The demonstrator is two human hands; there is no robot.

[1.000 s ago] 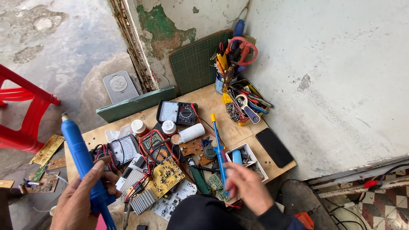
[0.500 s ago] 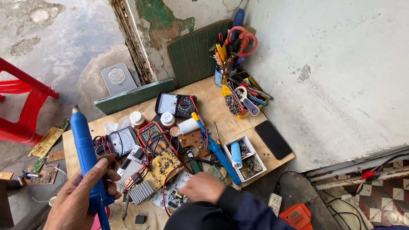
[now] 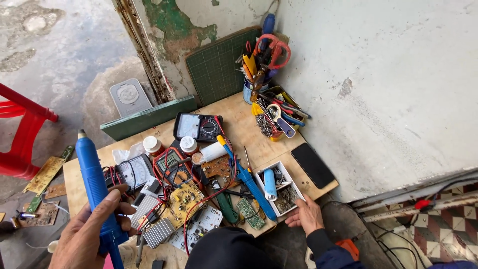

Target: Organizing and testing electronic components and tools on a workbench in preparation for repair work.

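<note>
A low wooden desk [image 3: 249, 124] crowded with meters and circuit boards sits against a peeling wall. The left hand [image 3: 87, 234] has its fingers closed around a blue rotary tool [image 3: 94, 184], tip up. The right hand [image 3: 306, 216] rests open-fingered at the desk's near edge, just beside a white parts tray [image 3: 281, 187] and a blue screwdriver [image 3: 251, 182]. A firmer, lower grip would likely steady the tool.

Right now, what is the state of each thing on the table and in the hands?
Left hand: gripping the blue tool.
Blue tool: held upright, tip up.
Right hand: open, resting at the table edge by the white tray.
White tray: holds small parts.
Phone: flat, screen dark.
Blue screwdriver: lying on the table.
Cup: upright, full of tools.
</note>
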